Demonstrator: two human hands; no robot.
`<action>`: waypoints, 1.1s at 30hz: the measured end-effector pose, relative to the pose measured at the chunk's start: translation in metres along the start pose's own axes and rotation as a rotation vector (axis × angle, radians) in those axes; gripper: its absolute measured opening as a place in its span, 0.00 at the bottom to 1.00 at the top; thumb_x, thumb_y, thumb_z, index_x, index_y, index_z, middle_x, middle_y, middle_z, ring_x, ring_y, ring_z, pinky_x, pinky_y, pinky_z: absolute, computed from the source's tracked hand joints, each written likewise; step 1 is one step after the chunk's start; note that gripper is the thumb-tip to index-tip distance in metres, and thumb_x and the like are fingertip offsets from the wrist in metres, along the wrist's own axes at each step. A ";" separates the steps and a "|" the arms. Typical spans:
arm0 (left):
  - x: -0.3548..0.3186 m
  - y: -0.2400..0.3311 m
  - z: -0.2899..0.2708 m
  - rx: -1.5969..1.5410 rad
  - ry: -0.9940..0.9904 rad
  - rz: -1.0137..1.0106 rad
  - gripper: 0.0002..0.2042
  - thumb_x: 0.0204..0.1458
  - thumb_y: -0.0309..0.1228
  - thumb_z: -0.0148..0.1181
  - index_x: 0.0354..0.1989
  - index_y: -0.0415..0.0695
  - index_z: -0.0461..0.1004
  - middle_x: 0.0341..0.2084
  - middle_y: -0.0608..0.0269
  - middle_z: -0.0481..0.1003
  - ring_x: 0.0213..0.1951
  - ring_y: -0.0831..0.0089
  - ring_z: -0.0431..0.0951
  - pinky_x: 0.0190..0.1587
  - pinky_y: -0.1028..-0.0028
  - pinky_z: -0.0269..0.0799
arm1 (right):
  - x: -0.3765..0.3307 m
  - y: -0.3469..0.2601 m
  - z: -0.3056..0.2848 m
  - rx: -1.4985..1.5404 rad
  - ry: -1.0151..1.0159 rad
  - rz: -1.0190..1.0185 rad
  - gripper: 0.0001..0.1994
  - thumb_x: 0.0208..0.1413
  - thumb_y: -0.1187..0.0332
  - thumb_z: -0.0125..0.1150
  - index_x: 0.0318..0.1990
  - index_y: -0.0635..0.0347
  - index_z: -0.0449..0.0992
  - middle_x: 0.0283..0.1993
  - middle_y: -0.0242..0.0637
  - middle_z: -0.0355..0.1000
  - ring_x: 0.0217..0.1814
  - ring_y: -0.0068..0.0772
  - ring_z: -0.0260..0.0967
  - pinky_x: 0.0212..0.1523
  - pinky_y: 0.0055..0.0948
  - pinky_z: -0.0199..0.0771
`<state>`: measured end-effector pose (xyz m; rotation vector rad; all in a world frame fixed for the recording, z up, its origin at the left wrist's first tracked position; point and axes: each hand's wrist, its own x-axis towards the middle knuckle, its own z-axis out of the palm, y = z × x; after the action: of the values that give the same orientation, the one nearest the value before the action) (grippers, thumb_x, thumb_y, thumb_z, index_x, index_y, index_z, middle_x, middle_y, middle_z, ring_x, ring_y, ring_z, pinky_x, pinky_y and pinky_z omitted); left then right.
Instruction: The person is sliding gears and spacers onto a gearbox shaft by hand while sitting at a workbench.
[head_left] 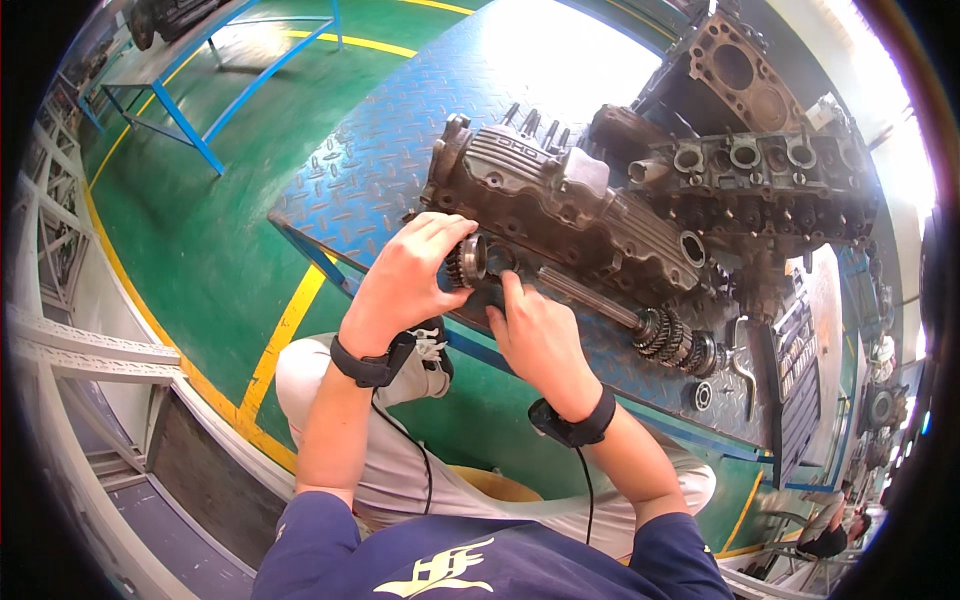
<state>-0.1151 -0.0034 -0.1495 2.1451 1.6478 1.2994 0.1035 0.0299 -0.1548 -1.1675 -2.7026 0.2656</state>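
Right hand: the person's right hand [540, 340] has its index finger reaching out, thumb apart and the rest curled; I can't tell whether it grips the thin dark ring [503, 262] at its fingertip.
Left hand: this left hand [405, 275] is parted just to the gear's width, fingers over the top, thumb beneath, holding it.
Gear: the grey toothed steel gear [472, 260] is above the near edge of the blue tread-plate bench [350, 170]; I'd expect it dense, rigid, perhaps oily-slick.
Hold: I'd favour the toothed rim, opposite sides, over the smooth collar.
Near right: small steel ball bearing [703, 396], likely to roll if knocked.
Right: long splined steel shaft with stacked gears [672, 342], lying close by the right hand.
Beyond: ribbed grey metal engine casting [545, 180], blocking any far-side approach.
Far right: dark cylinder casting with round bores [745, 158].
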 end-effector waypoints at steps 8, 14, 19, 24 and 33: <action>-0.003 -0.005 -0.001 0.007 0.011 0.016 0.35 0.36 0.22 0.79 0.60 0.36 0.78 0.56 0.47 0.82 0.61 0.48 0.79 0.66 0.58 0.77 | -0.010 -0.005 -0.013 0.034 -0.103 0.016 0.22 0.62 0.57 0.74 0.51 0.64 0.71 0.38 0.51 0.80 0.39 0.56 0.83 0.38 0.48 0.82; -0.001 -0.002 0.001 0.001 -0.019 0.017 0.34 0.39 0.23 0.79 0.60 0.33 0.78 0.57 0.45 0.81 0.62 0.49 0.79 0.68 0.58 0.75 | -0.026 0.004 -0.009 -0.014 -0.071 -0.119 0.15 0.58 0.67 0.74 0.46 0.62 0.75 0.40 0.46 0.78 0.43 0.49 0.83 0.41 0.43 0.83; -0.002 -0.001 0.002 -0.011 -0.041 0.004 0.35 0.38 0.23 0.79 0.61 0.33 0.78 0.57 0.46 0.81 0.62 0.49 0.79 0.68 0.58 0.75 | -0.031 0.001 -0.022 0.079 0.183 -0.151 0.11 0.56 0.72 0.75 0.42 0.60 0.78 0.38 0.42 0.75 0.38 0.47 0.78 0.39 0.42 0.80; -0.001 0.004 0.005 -0.078 -0.028 0.014 0.34 0.38 0.22 0.79 0.60 0.35 0.78 0.56 0.46 0.81 0.61 0.49 0.79 0.67 0.58 0.76 | -0.030 0.016 -0.023 0.510 0.239 0.043 0.08 0.61 0.74 0.73 0.44 0.64 0.80 0.38 0.42 0.76 0.35 0.41 0.79 0.36 0.38 0.78; -0.001 0.022 0.014 -0.258 -0.030 0.079 0.34 0.39 0.23 0.80 0.60 0.36 0.79 0.55 0.48 0.83 0.59 0.50 0.81 0.65 0.58 0.79 | -0.023 0.022 -0.025 1.190 0.180 0.323 0.08 0.73 0.71 0.66 0.45 0.70 0.83 0.34 0.35 0.83 0.32 0.21 0.81 0.31 0.22 0.77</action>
<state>-0.0894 -0.0072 -0.1463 2.0816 1.3146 1.4072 0.1405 0.0307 -0.1378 -1.0659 -1.6060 1.4474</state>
